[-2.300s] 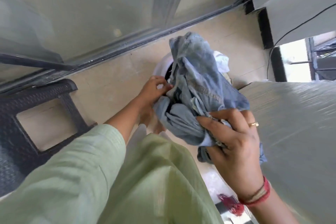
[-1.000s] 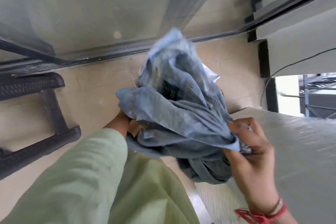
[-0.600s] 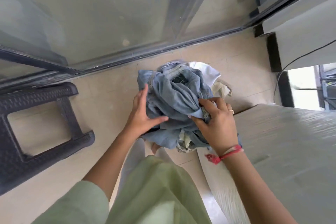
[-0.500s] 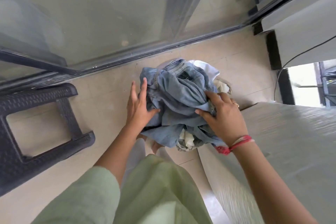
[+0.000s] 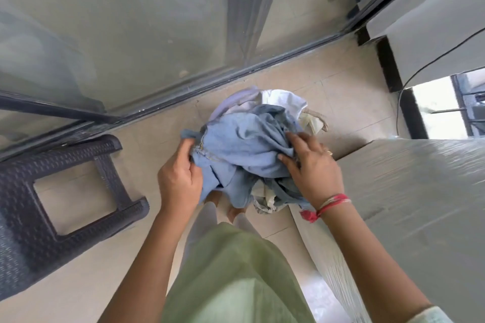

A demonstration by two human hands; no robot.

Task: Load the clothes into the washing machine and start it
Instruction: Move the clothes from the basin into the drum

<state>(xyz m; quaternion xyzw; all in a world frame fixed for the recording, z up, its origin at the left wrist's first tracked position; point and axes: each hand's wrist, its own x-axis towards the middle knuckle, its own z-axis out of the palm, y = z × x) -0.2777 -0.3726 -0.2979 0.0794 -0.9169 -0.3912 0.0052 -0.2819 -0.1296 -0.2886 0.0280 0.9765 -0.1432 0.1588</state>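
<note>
A bundle of clothes point(image 5: 246, 149) is held low over the tiled floor point(image 5: 162, 144), just in front of the person's feet. The blue denim piece on top is crumpled, so no clear long axis or pointing direction can be told; a white garment point(image 5: 284, 98) is seen at the far side of the heap. The left hand point(image 5: 179, 178) is closed on the denim's left edge, at a stitched seam. The right hand point(image 5: 312, 170) is pressed onto the bundle's right side, fingers point(image 5: 294, 140) curled into the cloth in a loose grip. A red thread band point(image 5: 330, 204) is worn on the right wrist. A dark plastic stool point(image 5: 65, 183) is seen at the left, well apart, and a grey covered surface point(image 5: 409, 191) at the right, just beside the bundle.
</note>
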